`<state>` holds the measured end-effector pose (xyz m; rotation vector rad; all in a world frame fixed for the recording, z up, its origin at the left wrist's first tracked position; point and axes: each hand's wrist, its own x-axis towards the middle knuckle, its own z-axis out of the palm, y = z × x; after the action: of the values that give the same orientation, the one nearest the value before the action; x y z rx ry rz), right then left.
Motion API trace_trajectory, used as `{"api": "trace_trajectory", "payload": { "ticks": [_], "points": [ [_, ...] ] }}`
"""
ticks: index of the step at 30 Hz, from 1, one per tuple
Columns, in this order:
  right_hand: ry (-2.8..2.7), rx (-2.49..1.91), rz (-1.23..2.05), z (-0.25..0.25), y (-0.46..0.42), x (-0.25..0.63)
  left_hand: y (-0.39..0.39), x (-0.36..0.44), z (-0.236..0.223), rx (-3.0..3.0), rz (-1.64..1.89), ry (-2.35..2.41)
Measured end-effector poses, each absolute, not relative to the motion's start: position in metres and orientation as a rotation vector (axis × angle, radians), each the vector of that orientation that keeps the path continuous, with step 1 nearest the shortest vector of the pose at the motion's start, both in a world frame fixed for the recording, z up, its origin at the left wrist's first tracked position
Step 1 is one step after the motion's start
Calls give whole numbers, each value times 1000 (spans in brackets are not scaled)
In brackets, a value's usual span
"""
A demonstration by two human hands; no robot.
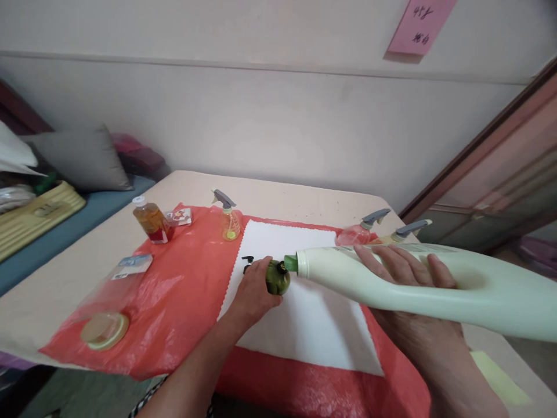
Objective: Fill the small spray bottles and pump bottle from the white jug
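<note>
My right hand grips a large pale green jug, tipped on its side, with its green spout pointing left. My left hand is closed around a small dark green bottle, held right at the spout over a white cloth. A black pump head lies on the cloth just behind my left hand. The cloth rests on a red plastic sheet covering the table.
An amber bottle and a yellow spray bottle stand at the back of the sheet. Two more spray bottles sit behind the jug. A clear bag with a round lid lies at the left. Cushions lie at the far left.
</note>
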<state>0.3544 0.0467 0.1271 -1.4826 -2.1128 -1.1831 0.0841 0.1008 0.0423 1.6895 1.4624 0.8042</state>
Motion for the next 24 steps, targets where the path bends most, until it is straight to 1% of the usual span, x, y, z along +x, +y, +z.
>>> {"api": "trace_trajectory", "payload": {
  "ticks": [9,24],
  "points": [
    [-2089,-1508,-1147,130,45,353,102,83,43,1763,708,1471],
    [-2107,-1515,-1135,131,43,352,102,83,45,1755,684,1480]
  ]
}}
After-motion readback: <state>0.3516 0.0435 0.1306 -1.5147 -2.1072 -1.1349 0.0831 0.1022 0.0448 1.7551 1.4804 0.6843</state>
